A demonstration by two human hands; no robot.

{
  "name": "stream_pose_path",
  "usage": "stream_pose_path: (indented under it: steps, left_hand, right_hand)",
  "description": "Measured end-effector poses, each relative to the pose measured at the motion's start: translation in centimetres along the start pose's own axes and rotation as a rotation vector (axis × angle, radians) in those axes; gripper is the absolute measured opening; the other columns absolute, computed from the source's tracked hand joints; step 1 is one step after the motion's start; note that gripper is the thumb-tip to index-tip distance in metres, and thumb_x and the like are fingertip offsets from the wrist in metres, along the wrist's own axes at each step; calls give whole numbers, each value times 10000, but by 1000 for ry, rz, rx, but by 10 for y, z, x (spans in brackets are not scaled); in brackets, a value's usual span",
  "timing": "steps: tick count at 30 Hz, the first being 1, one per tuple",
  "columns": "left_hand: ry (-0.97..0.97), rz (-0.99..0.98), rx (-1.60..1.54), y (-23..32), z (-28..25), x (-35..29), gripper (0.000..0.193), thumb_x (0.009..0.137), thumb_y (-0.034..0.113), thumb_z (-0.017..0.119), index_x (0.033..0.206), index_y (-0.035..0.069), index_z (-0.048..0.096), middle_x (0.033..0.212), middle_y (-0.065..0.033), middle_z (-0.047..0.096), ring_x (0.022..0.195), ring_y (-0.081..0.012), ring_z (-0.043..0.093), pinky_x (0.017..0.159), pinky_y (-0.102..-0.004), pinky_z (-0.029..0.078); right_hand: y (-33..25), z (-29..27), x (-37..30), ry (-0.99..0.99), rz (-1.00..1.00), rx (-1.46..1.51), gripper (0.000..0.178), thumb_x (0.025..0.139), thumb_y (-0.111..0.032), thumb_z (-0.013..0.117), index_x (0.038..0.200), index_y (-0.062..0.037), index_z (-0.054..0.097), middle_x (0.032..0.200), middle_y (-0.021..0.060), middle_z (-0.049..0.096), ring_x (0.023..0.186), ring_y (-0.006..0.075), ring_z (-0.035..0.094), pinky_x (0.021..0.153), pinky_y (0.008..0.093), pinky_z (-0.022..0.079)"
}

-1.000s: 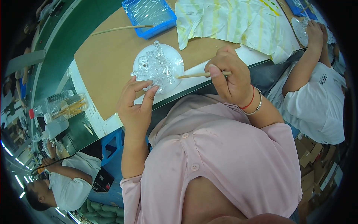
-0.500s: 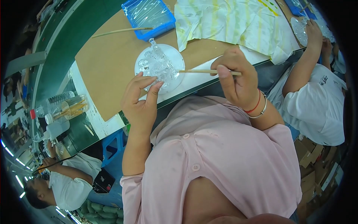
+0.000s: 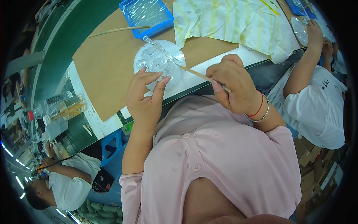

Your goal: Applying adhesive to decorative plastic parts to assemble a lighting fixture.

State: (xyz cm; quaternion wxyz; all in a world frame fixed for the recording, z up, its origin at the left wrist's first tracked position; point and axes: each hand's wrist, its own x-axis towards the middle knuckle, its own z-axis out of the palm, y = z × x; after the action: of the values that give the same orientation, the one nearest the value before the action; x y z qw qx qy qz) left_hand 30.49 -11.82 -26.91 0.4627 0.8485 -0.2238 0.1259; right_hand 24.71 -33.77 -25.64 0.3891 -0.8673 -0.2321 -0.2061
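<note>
My left hand (image 3: 144, 89) grips the near edge of a shiny clear moulded piece (image 3: 169, 70), thumb and fingers bent round it. The piece rests on or just above a round white plate (image 3: 176, 48). It has a long knobbly clear stem (image 3: 164, 49) and rounded lumps, though I cannot tell whether these are one part or several. Pinched in my right hand (image 3: 232, 84) is a thin wooden stick (image 3: 197, 73). Its tip points left and reaches the right side of the clear piece, touching it or very close.
Brown board (image 3: 97, 71) covers the table. Beyond the plate stand a blue tray (image 3: 169, 23) with clear film and another stick (image 3: 119, 31). A crumpled yellow-striped cloth (image 3: 223, 26) lies far right. Clear bottles (image 3: 71, 108) are at left. Co-workers sit on both sides.
The clear piece has turned, its stem now slanting more to the left. My left hand has shifted slightly right. My right hand has dropped a little, and the stick slopes more steeply.
</note>
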Motion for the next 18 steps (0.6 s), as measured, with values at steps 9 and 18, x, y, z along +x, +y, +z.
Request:
stream_pose_path:
  steps: [9, 18]
  left_hand:
    - [-38, 1, 5, -1, -2, 1, 160, 713, 63, 760, 838, 43, 661, 809, -71, 660, 832, -253, 629, 916, -421, 476]
    - [-55, 5, -6, -1, -4, 0, 165, 724, 54, 747, 863, 42, 660, 829, -82, 661, 848, -263, 629, 925, -420, 468]
  right_hand:
    - [-4, 2, 1, -60, 17, 81, 166, 778, 43, 519, 905, -56, 481, 862, 88, 595, 648, 252, 481, 749, 373, 385]
    - [7, 3, 13, 81, 58, -68, 128, 823, 16, 527, 939, -38, 535, 867, 90, 599, 681, 240, 523, 750, 363, 404]
